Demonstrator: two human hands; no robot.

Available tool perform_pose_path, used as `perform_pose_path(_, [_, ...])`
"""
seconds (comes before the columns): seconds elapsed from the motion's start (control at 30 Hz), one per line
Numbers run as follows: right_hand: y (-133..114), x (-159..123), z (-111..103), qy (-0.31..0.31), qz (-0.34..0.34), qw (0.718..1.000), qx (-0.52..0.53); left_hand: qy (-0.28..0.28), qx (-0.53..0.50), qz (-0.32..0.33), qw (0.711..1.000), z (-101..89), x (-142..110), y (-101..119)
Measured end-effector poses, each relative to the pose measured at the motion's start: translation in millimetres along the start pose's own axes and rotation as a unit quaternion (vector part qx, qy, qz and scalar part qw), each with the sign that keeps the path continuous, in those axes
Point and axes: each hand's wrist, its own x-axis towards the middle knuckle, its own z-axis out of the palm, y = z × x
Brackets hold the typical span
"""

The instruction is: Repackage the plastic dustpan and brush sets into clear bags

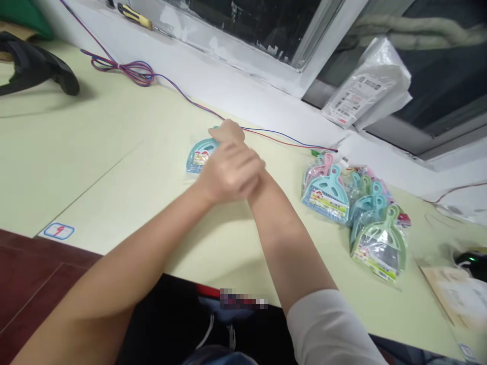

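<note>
A teal mini dustpan-and-brush set in a clear packet (200,154) lies flat on the pale green table (114,167). My right hand (227,132) reaches across to it and closes on the packet's right edge, hiding that side. My left hand (230,173) crosses over my right wrist with its fingers curled together, blurred, and holds no object. To the right lies a pile of several similar packets, with a teal set (327,195) on the near left and a green set (380,243) at the front.
Red and blue wires (129,71) run along the table's back edge under the window sill. A black object (38,68) sits far left and a white plastic bag (365,88) leans on the sill. A flat card and a dark device (472,258) lie at far right.
</note>
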Motion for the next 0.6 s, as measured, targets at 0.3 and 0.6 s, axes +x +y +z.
perform_pose_path(0.3, [-40.7,119.9,14.4,0.087,0.017,0.996,0.032,0.028,0.02,-0.002,0.999,10.0,-18.3,-15.2])
perform_pose_path(0.6, [-33.9,154.7,13.9,0.118,0.01,0.992,0.042,-0.025,-0.02,-0.169,0.985,20.4,-46.8,-46.3])
